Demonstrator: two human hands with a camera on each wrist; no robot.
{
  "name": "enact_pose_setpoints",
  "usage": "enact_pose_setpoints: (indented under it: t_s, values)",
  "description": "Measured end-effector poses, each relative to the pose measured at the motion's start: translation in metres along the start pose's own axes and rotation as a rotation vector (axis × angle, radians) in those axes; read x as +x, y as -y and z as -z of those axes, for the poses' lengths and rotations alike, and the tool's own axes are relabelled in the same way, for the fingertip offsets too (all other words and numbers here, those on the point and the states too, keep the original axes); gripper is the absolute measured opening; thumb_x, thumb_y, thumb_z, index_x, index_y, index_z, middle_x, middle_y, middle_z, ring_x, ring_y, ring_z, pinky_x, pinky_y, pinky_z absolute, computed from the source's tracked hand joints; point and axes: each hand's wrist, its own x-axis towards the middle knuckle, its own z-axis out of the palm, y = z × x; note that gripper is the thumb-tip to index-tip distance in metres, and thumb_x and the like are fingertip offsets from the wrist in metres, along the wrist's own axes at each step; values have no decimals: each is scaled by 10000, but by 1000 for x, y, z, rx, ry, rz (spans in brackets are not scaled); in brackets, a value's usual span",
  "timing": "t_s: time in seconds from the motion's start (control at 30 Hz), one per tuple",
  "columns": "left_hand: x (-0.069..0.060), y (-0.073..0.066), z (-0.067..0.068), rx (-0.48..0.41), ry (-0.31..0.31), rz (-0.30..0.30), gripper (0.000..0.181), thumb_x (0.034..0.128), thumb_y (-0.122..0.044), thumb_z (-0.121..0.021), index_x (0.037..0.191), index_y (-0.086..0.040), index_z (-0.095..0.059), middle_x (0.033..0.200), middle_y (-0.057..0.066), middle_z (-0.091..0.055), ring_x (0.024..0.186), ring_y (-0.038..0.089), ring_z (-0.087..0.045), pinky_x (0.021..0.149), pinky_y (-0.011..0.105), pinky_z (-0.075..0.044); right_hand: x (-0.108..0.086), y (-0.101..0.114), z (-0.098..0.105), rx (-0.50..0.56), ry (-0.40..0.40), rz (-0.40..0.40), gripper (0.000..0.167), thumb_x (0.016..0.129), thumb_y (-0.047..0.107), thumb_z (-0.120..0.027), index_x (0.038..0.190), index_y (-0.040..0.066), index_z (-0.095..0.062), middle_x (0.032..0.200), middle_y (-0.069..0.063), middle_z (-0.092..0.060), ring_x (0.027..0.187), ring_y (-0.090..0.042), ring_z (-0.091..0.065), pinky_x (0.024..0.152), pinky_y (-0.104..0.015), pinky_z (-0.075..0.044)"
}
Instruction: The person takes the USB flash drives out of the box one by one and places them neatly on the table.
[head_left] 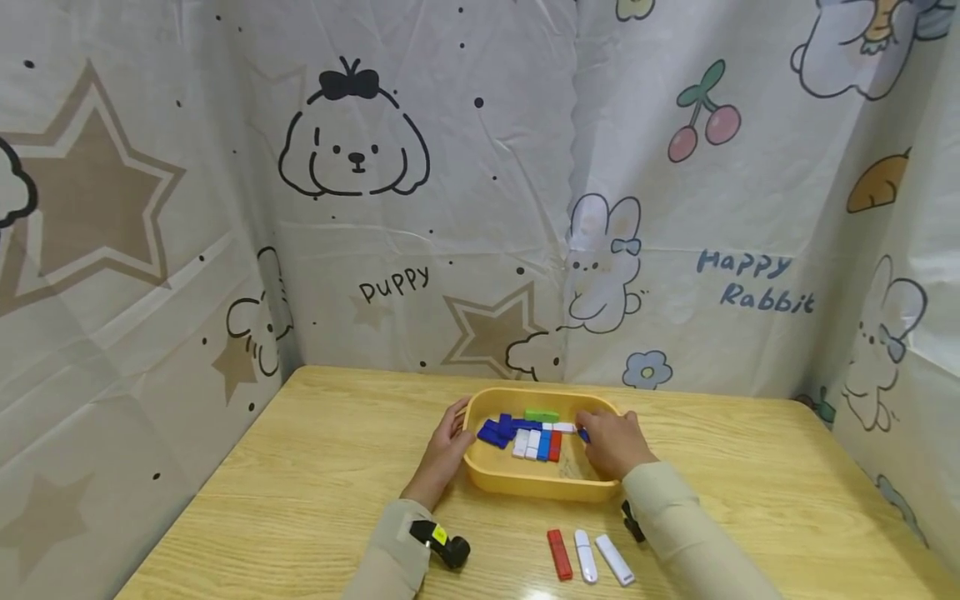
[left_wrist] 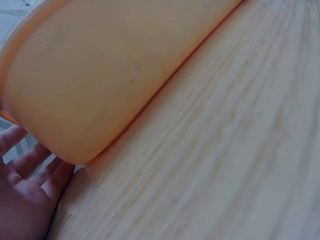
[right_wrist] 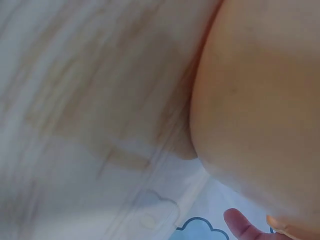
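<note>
While the left hand [head_left: 442, 454] grips the yellow tray [head_left: 540, 485] by its left rim, lower centre of frame, it's the right hand [head_left: 618, 443] inside its right end, pinching a blue piece [head_left: 583, 435]!

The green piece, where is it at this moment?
In the head view, the green piece lies inside the yellow tray, near its far wall, left of the right hand and just behind a dark blue piece.

Left hand [head_left: 441, 454] low near centre of the head view, thumb apart from upward-reaching fingers, left forearm [head_left: 390, 550] rising from the bottom edge, right hand [head_left: 617, 443] right of centre, fingers bent leftward, right forearm [head_left: 697, 533] slanting from lower right, both beige-sleeved
</note>
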Motion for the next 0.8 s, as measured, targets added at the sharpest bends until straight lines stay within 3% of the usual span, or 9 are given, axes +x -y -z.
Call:
enact_pose_setpoints:
  t_s: [0.57,0.8]
  values:
    - [-3,-7,0,10,11,17,610,895,15,-458,1485,-27,-309,1433,252,-423,1327,373,-400,1064,462,-367,2,-1,2,48,69,-34,287,784,80,-707,1050,158,-634,873,-8,-701,751,-225,-619,724,-455,-392]
    - [-3,-6,-1,7,0,2,604,893,32,-451,1478,2,-304,1411,286,-430,1312,399,-407,1049,467,-376,2,-4,6,248,39,-36,270,814,86,-713,1070,160,-668,984,-18,-703,844,-210,-613,729,-430,-363]
